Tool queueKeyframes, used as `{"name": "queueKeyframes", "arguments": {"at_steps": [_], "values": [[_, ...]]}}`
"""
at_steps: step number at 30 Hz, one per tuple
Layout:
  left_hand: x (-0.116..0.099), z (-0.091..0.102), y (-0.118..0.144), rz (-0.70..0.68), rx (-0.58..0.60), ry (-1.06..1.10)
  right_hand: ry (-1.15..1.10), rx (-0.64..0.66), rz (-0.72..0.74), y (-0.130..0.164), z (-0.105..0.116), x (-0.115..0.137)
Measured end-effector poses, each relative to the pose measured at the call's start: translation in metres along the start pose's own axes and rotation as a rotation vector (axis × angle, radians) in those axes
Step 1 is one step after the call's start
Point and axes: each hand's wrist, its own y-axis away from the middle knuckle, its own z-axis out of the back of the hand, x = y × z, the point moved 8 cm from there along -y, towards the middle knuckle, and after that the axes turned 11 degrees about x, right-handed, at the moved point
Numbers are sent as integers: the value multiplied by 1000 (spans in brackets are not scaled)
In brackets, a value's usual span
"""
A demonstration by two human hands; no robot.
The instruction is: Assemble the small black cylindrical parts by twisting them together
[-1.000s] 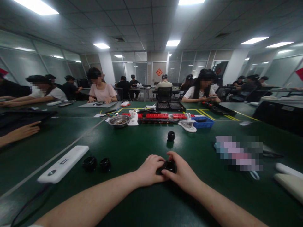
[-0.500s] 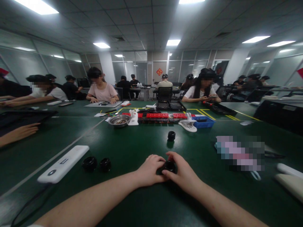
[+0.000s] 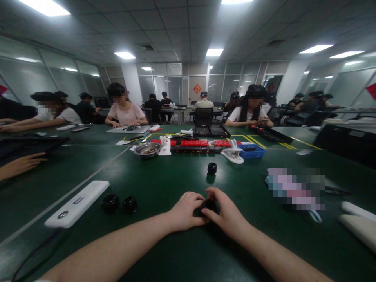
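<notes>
While both hands pinch one black ring, three more black rings on green table.

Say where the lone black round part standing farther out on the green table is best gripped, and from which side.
The small black round part stands upright and alone on the green table, beyond both hands. Probably best: pinch its curved side wall from above, fingers on opposite sides, since nothing crowds it and no handle shows.
</notes>
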Motion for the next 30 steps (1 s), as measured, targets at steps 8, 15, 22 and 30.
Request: {"name": "queueKeyframes", "arguments": {"at_steps": [8,15,22,30], "values": [[1,-1,0,4,16,12,8,-6,74,3,1,6],[2,-1,0,10,13,-5,-50,52,55,1,-1,7],[1,0,1,14,18,28,27,-41,21,3,6,5],[3,-2,0,17,30,19,-109,117,101,4,-4,10]]}}
